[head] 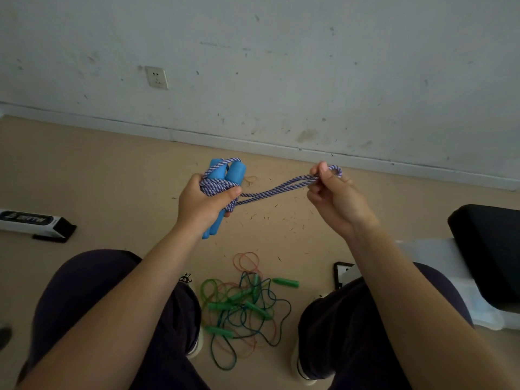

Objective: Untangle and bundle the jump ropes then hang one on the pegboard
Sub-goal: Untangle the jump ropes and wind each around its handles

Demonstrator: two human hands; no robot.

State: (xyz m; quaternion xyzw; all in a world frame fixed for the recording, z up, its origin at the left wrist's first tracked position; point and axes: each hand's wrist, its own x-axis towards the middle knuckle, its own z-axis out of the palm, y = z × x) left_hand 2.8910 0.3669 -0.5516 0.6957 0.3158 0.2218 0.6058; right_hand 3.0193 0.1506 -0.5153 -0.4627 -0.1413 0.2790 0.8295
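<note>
My left hand (202, 204) grips the two blue handles (225, 175) of a jump rope, with the purple-and-white braided rope (278, 188) wound several times around them. A doubled strand runs from that bundle to the right, and my right hand (334, 195) pinches its looped end at chest height. On the floor between my feet lies a tangle of thin green, blue and orange jump ropes (242, 308) with green handles. No pegboard is in view.
A white and black box (33, 222) lies on the tan floor at the left. A black cushion on white cloth (489, 249) sits at the right, with a phone (340, 273) beside it. A wall with a socket (156, 77) stands ahead.
</note>
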